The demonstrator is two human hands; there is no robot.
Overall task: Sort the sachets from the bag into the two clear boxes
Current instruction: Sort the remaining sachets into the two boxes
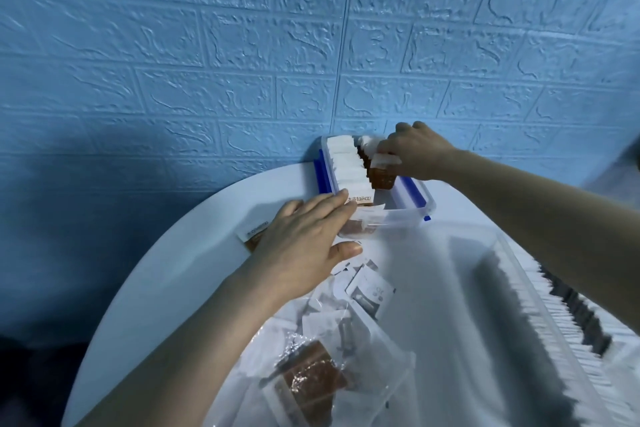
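A clear box with blue clips (412, 215) stands at the table's far edge against the wall, holding rows of white sachets (344, 163) and brown sachets. My right hand (415, 154) is over the box, shut on a small stack of brown sachets (382, 174) held upright inside it. My left hand (308, 239) lies flat with spread fingers at the box's near left corner, touching a white sachet there. A clear plastic bag (329, 381) with brown and white sachets lies near me. A second clear box (554, 305), full of sachets, sits at the right.
Loose white sachets (369, 291) lie scattered on the white round table (166, 274) between the bag and the far box. One brown-and-white sachet (254, 230) lies left of my left hand. A blue textured wall (311, 45) stands right behind the table.
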